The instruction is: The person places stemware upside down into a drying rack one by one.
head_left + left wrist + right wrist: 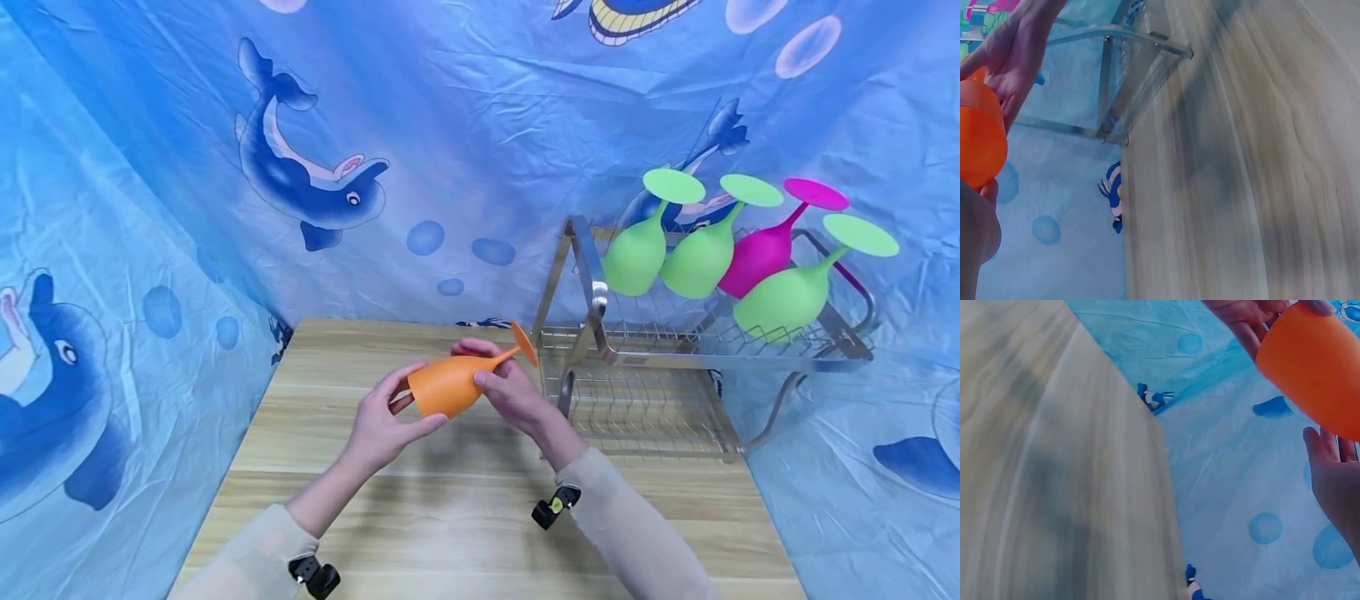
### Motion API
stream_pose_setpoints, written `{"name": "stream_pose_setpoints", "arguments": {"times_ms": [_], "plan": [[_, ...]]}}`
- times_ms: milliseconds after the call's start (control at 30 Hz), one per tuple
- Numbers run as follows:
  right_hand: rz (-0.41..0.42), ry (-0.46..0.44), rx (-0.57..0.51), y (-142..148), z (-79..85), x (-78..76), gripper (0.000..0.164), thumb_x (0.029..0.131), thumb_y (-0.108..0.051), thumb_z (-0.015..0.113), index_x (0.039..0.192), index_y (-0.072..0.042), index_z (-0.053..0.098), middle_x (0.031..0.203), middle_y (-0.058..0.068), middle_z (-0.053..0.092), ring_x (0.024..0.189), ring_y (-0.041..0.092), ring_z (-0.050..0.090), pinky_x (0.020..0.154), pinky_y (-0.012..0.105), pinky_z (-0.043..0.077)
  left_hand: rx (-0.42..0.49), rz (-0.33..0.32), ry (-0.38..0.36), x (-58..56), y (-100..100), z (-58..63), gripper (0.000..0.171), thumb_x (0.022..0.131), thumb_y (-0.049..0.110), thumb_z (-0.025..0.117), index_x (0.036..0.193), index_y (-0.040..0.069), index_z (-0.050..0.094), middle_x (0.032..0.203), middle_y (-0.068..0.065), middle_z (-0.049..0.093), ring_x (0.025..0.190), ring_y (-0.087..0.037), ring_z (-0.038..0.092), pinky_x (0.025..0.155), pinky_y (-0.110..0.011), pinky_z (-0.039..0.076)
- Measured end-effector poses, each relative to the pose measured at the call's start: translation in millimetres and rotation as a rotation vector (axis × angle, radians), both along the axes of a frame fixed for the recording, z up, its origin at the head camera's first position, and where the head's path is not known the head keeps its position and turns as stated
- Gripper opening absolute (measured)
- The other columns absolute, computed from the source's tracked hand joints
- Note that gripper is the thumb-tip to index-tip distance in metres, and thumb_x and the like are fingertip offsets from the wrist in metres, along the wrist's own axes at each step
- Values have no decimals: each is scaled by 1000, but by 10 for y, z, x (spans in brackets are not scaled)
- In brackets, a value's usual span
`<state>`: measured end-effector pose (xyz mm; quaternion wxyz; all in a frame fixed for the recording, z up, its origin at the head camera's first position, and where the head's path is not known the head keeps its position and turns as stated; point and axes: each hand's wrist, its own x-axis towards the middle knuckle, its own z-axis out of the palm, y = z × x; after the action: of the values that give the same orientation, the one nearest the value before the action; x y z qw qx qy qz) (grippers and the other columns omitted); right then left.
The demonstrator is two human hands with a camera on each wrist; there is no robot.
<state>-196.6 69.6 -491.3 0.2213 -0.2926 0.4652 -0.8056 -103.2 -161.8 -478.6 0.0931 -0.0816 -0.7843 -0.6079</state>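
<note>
An orange plastic wine glass [448, 385] is held tilted over the table, its open mouth toward the left and its foot up to the right. My left hand [385, 427] holds it at the rim, thumb below and fingers on the far side. Near the stem, my right hand [519, 395] grips the bowl with the thumb on its near side. The left wrist view shows the orange bowl [982, 134] between both hands, partly cut off by the frame. In the right wrist view the bowl [1316, 369] hides some of the left fingers.
A two-tier metal dish rack [600, 358] stands at the back right of the wooden table [465, 517]. Upside down on its upper tier are several green glasses [636, 258] and one pink glass [757, 258]. A blue dolphin-print curtain [450, 150] surrounds the table.
</note>
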Motion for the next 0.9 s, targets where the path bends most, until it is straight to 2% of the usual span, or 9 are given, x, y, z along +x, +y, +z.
{"name": "stream_pose_setpoints", "arguments": {"times_ms": [133, 300, 500, 700, 900], "plan": [[19, 30, -10, 13, 69, -9, 53, 101, -22, 78, 149, -12, 57, 153, 13, 56, 144, 25, 51, 117, 33, 47, 15, -16, -15, 5, 40, 7, 74, 80, 18, 97, 146, 15, 62, 143, -5, 64, 128, -25, 64, 105, -30, 56], [15, 82, 22, 71, 133, 17, 48, 98, -17, 80, 142, -8, 62, 147, 11, 61, 138, 25, 56, 112, 35, 53, 35, -26, -22, 12, 75, 29, 72, 83, 16, 95, 146, 15, 61, 144, -5, 63, 129, -25, 64, 105, -33, 57], [-1, 153, 69, 110, 213, 52, 42, 99, -16, 79, 138, -8, 65, 148, 14, 61, 138, 29, 57, 111, 38, 55, 61, -34, -34, 46, 115, 65, 72, 84, 17, 94, 148, 16, 60, 146, -4, 61, 130, -26, 64, 104, -34, 58], [-1, 169, 94, 134, 270, 81, 41, 98, -21, 81, 136, -14, 66, 147, 10, 63, 137, 29, 57, 110, 38, 55, 77, -41, -33, 72, 141, 67, 73, 83, 16, 94, 148, 17, 60, 146, -4, 61, 130, -26, 64, 103, -33, 58], [-21, 186, 120, 162, 283, 90, 40, 98, -21, 81, 135, -13, 67, 145, 10, 64, 135, 29, 58, 108, 38, 57, 76, -53, -35, 61, 148, 61, 73, 85, 17, 93, 149, 16, 59, 148, -6, 60, 131, -27, 64, 105, -34, 57]]}}
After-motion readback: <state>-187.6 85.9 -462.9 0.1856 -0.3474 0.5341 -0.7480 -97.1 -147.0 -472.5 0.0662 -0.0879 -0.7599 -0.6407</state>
